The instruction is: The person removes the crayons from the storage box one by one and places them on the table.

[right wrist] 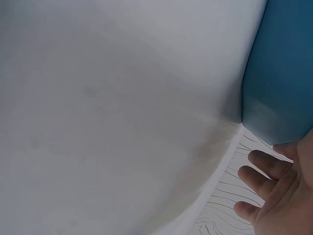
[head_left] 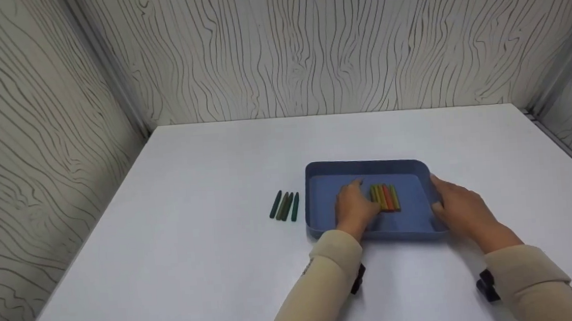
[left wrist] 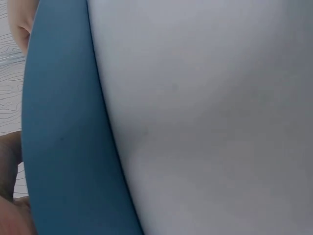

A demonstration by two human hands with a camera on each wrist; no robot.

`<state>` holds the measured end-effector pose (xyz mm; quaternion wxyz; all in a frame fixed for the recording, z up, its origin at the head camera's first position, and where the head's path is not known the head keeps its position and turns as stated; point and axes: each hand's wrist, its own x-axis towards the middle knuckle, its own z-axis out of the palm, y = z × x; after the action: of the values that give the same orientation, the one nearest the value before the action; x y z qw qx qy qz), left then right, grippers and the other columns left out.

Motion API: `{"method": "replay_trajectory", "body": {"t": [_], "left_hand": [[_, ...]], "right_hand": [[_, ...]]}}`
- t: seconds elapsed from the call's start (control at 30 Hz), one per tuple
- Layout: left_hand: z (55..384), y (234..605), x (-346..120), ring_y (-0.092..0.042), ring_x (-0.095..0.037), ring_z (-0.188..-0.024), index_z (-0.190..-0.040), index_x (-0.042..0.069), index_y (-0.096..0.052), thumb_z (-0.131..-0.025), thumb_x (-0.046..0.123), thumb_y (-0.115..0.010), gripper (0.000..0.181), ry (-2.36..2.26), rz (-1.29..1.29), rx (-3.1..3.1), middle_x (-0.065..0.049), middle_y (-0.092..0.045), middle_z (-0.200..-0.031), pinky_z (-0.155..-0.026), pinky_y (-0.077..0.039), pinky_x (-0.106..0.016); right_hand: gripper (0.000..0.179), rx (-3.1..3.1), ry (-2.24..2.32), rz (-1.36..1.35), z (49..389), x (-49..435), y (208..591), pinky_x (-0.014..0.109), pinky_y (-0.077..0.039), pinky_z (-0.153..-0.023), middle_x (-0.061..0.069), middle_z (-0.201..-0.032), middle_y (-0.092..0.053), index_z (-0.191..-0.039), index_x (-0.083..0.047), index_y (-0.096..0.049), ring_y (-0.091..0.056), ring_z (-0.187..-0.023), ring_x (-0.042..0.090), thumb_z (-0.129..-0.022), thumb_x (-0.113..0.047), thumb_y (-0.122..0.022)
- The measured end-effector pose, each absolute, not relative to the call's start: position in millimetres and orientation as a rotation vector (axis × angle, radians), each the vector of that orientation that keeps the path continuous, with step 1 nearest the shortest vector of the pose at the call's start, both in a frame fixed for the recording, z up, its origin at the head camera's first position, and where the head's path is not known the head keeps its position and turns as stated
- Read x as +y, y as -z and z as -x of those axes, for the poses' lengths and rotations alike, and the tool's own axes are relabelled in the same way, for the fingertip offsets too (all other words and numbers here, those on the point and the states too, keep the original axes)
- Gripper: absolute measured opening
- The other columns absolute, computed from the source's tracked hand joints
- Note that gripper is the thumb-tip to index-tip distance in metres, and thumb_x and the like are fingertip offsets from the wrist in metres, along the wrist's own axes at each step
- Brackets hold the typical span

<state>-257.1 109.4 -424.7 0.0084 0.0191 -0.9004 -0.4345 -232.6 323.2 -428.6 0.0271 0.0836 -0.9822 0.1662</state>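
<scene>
Yellowish and red crayons (head_left: 385,197) lie side by side in the blue tray (head_left: 322,198), well in from the desk's (head_left: 193,213) right edge; the left hand (head_left: 355,207) is right beside them, can't tell if it's grasping anything. Right hand's (head_left: 466,212) pinching the tray's right rim, probably to steady it, and four dark crayons (head_left: 284,206) sit off its left side, likely for easy reach.

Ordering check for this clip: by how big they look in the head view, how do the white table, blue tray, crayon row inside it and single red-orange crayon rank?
Largest to smallest:
1. White table
2. Blue tray
3. Crayon row, partly hidden
4. Red-orange crayon, part of that row
</scene>
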Motion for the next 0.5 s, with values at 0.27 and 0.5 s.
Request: {"method": "replay_trajectory", "body": {"t": [0.27, 0.5], "left_hand": [[256.0, 428.8, 112.5, -0.057, -0.021, -0.106, -0.124, 0.009, -0.062, -0.072, 0.009, -0.082, 0.056, 1.379, -0.061, -2.815, -0.007, -0.062, -0.113, -0.089, -0.046, -0.032], [256.3, 430.3, 115.7, -0.057, -0.012, -0.083, -0.107, 0.006, -0.071, -0.069, 0.006, -0.083, 0.04, 1.301, -0.01, -2.822, 0.0, -0.064, -0.091, -0.077, -0.048, -0.026]], "right_hand": [[0.061, -3.039, -0.508, -0.251, 232.8, 323.4, 429.0, 0.061, -0.024, -0.101, 0.035, -0.139, -0.034, -0.145, 0.01, -0.025, -0.032, -0.126, 0.052, -0.092, -0.01, -0.046], [0.06, -3.044, -0.524, -0.254, 231.3, 324.5, 428.9, 0.062, -0.023, -0.101, 0.035, -0.14, -0.034, -0.145, 0.01, -0.023, -0.031, -0.126, 0.053, -0.092, -0.01, -0.044]]}}
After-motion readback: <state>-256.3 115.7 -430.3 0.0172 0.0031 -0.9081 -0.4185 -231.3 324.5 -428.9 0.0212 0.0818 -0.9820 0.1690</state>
